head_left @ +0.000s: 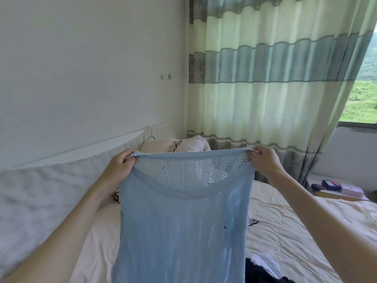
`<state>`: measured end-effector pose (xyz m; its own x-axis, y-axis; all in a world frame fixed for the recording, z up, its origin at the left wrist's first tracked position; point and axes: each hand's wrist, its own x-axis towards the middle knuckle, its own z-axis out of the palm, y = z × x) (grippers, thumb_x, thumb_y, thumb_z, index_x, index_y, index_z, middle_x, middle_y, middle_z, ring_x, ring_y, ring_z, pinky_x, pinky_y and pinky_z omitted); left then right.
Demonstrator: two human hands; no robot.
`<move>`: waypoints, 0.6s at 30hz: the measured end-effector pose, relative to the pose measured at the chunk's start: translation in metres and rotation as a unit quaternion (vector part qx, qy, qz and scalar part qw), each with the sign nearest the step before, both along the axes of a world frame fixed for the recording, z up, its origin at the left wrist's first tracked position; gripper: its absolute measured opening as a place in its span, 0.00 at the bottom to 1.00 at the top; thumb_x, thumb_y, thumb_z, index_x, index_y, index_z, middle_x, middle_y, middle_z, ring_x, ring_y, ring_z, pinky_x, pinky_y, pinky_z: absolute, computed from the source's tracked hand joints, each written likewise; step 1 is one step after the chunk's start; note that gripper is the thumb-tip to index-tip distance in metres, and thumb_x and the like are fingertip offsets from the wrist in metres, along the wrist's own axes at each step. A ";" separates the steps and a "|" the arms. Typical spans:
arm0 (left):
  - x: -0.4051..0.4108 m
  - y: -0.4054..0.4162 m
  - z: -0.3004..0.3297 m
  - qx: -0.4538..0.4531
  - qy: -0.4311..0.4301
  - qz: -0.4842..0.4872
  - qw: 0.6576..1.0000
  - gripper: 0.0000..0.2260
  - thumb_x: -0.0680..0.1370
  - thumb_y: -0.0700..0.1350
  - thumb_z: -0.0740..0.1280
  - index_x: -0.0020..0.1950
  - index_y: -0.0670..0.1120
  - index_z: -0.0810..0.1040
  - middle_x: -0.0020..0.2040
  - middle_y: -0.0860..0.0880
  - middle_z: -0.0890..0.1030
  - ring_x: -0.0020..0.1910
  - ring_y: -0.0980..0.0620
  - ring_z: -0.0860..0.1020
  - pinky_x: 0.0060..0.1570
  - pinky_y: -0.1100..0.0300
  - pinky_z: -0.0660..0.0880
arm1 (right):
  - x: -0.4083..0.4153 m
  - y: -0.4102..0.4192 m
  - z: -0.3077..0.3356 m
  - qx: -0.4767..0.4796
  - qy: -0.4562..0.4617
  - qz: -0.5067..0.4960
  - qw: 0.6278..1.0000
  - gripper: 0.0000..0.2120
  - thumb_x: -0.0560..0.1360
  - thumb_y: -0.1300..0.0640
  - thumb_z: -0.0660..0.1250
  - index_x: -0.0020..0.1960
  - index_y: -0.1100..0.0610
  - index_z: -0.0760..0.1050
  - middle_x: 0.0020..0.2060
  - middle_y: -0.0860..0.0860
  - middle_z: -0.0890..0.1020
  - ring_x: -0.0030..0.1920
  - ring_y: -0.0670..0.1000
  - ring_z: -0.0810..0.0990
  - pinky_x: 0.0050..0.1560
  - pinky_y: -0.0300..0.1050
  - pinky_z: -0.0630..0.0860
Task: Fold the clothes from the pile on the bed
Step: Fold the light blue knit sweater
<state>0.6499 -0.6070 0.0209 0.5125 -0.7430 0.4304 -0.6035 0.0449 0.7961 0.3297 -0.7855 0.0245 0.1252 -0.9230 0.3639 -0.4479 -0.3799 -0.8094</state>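
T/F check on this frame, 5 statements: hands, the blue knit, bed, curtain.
1. Both hands hold the blue knit top by its upper edge. True: the left hand and the right hand each have a grip on one upper corner.
2. The top lies flat on the bed. False: it hangs in the air, stretched between the hands.
3. The curtain is striped pale green and grey-green. True.
4. The top is a solid, tight weave. False: it is an open knit with rows of holes.
5. The curtain covers the whole window. False: at the right edge, green land shows outside.
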 end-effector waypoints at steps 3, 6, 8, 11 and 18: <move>0.006 0.007 0.005 0.006 0.021 0.001 1.000 0.10 0.80 0.40 0.61 0.41 0.47 0.77 0.36 0.51 0.76 0.35 0.57 0.72 0.32 0.70 0.65 | 0.009 0.001 0.003 0.086 -0.127 0.102 0.983 0.14 0.78 0.56 0.64 0.43 0.67 0.72 0.36 0.60 0.71 0.40 0.53 0.69 0.43 0.48 0.65; 0.014 0.016 0.008 0.076 0.057 -0.025 0.995 0.05 0.78 0.40 0.65 0.43 0.42 0.79 0.38 0.47 0.76 0.38 0.52 0.73 0.36 0.64 0.65 | 0.009 0.005 0.001 0.123 -0.088 0.179 0.972 0.18 0.77 0.56 0.67 0.50 0.73 0.74 0.37 0.65 0.76 0.40 0.55 0.76 0.44 0.49 0.72; 0.021 0.024 0.007 0.070 0.092 -0.030 0.993 0.05 0.77 0.41 0.67 0.46 0.40 0.80 0.39 0.46 0.77 0.39 0.51 0.74 0.37 0.63 0.67 | 0.006 0.006 0.005 0.200 -0.127 0.268 0.934 0.15 0.74 0.54 0.68 0.50 0.67 0.78 0.39 0.59 0.82 0.38 0.54 0.81 0.41 0.45 0.78; 0.029 0.034 0.006 0.039 0.153 -0.035 0.987 0.03 0.76 0.42 0.67 0.46 0.45 0.81 0.40 0.49 0.80 0.40 0.52 0.77 0.39 0.61 0.71 | 0.004 0.006 0.012 0.302 -0.242 0.374 0.843 0.14 0.69 0.50 0.68 0.44 0.61 0.81 0.37 0.54 0.82 0.36 0.51 0.82 0.36 0.41 0.78; 0.045 0.058 -0.005 0.056 0.228 -0.138 0.962 0.18 0.65 0.37 0.68 0.55 0.45 0.78 0.44 0.49 0.83 0.42 0.55 0.81 0.38 0.66 0.77 | 0.003 0.001 0.004 0.287 -0.190 0.426 0.837 0.14 0.73 0.69 0.61 0.57 0.67 0.77 0.47 0.60 0.82 0.46 0.56 0.80 0.52 0.49 0.78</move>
<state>0.6954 -0.5492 0.0156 0.4057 -0.9064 0.1175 -0.1685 0.0522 0.9843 0.3326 -0.7843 0.0289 0.8019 -0.5950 0.0547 0.1188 0.0692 -0.9905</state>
